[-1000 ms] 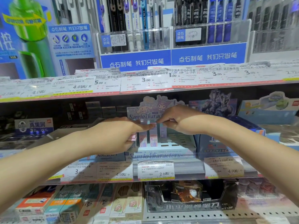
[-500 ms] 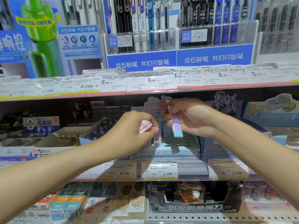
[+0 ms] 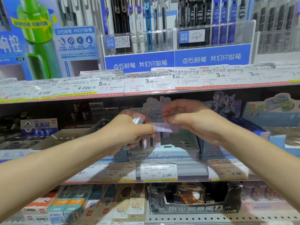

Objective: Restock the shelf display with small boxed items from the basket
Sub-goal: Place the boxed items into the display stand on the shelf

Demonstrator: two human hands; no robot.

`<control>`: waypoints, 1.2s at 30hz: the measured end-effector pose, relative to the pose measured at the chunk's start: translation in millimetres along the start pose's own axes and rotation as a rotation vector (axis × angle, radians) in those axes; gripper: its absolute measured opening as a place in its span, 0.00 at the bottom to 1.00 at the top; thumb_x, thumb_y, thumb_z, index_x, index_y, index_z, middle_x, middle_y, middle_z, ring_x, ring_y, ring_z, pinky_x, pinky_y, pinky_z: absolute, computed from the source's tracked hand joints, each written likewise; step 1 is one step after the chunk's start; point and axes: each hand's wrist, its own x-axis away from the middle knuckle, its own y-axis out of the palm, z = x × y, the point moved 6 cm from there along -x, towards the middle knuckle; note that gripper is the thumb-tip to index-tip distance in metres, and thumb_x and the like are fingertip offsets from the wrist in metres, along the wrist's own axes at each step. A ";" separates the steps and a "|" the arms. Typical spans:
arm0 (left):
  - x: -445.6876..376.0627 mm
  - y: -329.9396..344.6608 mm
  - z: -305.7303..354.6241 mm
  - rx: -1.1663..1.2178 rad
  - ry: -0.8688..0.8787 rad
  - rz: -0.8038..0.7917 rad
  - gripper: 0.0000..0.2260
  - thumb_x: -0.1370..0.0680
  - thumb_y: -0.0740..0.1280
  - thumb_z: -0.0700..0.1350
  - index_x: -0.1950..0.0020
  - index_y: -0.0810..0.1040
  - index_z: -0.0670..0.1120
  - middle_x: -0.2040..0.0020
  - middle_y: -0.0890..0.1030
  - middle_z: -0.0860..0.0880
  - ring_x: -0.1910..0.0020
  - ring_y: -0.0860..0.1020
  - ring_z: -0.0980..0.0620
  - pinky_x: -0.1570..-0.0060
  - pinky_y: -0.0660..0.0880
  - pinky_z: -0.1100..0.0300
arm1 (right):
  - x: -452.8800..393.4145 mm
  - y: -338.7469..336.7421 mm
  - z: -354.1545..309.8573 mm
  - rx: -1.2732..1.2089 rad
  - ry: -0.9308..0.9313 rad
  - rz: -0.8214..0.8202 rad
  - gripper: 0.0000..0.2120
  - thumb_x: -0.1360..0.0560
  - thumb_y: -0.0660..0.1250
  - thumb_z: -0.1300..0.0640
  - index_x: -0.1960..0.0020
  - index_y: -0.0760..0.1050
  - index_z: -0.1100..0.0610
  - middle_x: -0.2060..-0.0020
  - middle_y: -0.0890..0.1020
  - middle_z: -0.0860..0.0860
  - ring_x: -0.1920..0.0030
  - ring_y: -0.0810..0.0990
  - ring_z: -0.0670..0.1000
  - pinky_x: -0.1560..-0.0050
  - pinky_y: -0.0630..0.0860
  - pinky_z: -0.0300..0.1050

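Both hands meet in front of the middle shelf (image 3: 162, 181), above the pale Sanrio display tray (image 3: 164, 155). The left hand (image 3: 129, 132) is closed around a few small pastel boxes (image 3: 138, 118), their ends fanning out above the knuckles. Its thumb and fingertips also pinch one end of a single small box (image 3: 165, 128) lying level between the hands. The right hand (image 3: 191, 120) grips that box's other end. Motion blur hides the box printing. More boxes (image 3: 146, 142) stand upright in the tray below.
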 end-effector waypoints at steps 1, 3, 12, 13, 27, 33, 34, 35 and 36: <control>-0.9 -1.7 0.4 -0.003 0.023 -0.003 0.13 0.30 0.71 0.46 0.61 0.82 0.35 0.82 0.62 0.49 0.82 0.59 0.51 0.75 0.57 0.61 | 2.2 -2.2 -2.5 0.189 -0.018 -0.049 0.13 0.29 0.66 0.69 0.54 0.77 0.51 0.57 0.82 0.47 0.55 0.81 0.43 0.52 0.76 0.33; -3.4 -4.0 -0.9 -0.031 0.046 -0.010 0.18 0.31 0.71 0.46 0.55 0.80 0.30 0.81 0.63 0.47 0.81 0.59 0.50 0.75 0.57 0.61 | 5.8 -1.3 -4.1 0.384 -0.024 -0.132 0.11 0.31 0.71 0.65 0.52 0.78 0.52 0.56 0.83 0.48 0.55 0.82 0.44 0.50 0.76 0.34; -4.0 -7.9 22.3 -0.192 0.311 0.061 0.04 0.25 0.68 0.43 0.54 0.82 0.44 0.76 0.77 0.53 0.82 0.68 0.59 0.80 0.62 0.67 | 4.6 5.9 -3.5 0.488 -0.055 -0.171 0.24 0.29 0.69 0.64 0.38 0.68 0.46 0.65 0.81 0.52 0.69 0.78 0.46 0.65 0.74 0.35; -2.1 -11.2 27.1 -0.291 0.377 0.128 0.04 0.24 0.67 0.43 0.53 0.81 0.45 0.70 0.81 0.53 0.77 0.73 0.62 0.78 0.66 0.68 | 4.3 1.8 -5.3 0.507 -0.067 -0.144 0.25 0.29 0.69 0.64 0.37 0.67 0.44 0.65 0.79 0.50 0.69 0.78 0.46 0.65 0.74 0.33; 1.5 -5.5 10.8 -1.127 0.441 -0.038 0.31 0.26 0.58 0.41 0.29 0.58 0.68 0.72 0.73 0.51 0.74 0.68 0.57 0.72 0.64 0.65 | -13.3 -7.8 8.7 0.742 -0.112 0.114 0.10 0.28 0.67 0.61 0.47 0.72 0.54 0.61 0.76 0.51 0.59 0.78 0.54 0.53 0.73 0.45; -0.3 -5.5 8.8 -1.082 0.437 -0.052 0.30 0.27 0.59 0.41 0.29 0.60 0.66 0.76 0.68 0.49 0.75 0.69 0.59 0.76 0.62 0.65 | -16.3 -7.4 16.1 0.707 -0.100 0.071 0.09 0.29 0.67 0.65 0.53 0.73 0.53 0.65 0.75 0.50 0.64 0.75 0.51 0.59 0.69 0.38; -0.8 -5.6 9.1 -1.084 0.443 -0.047 0.30 0.27 0.59 0.41 0.29 0.60 0.66 0.76 0.67 0.49 0.76 0.68 0.57 0.74 0.64 0.62 | -16.0 -6.0 17.3 0.716 -0.103 0.062 0.09 0.29 0.67 0.65 0.52 0.75 0.54 0.66 0.75 0.49 0.64 0.75 0.50 0.61 0.69 0.38; -0.9 -5.7 9.5 -1.089 0.445 -0.042 0.31 0.27 0.59 0.41 0.30 0.60 0.67 0.76 0.67 0.49 0.77 0.67 0.56 0.72 0.66 0.59 | -15.7 -4.8 17.5 0.731 -0.110 0.061 0.09 0.29 0.67 0.65 0.52 0.77 0.55 0.65 0.76 0.49 0.64 0.75 0.50 0.61 0.70 0.37; -1.4 -5.8 9.4 -1.097 0.447 -0.039 0.31 0.27 0.59 0.41 0.30 0.60 0.67 0.76 0.67 0.48 0.77 0.66 0.55 0.71 0.67 0.57 | -15.8 -4.3 16.7 0.757 -0.122 0.069 0.09 0.29 0.68 0.65 0.51 0.79 0.56 0.62 0.78 0.50 0.62 0.76 0.50 0.60 0.70 0.36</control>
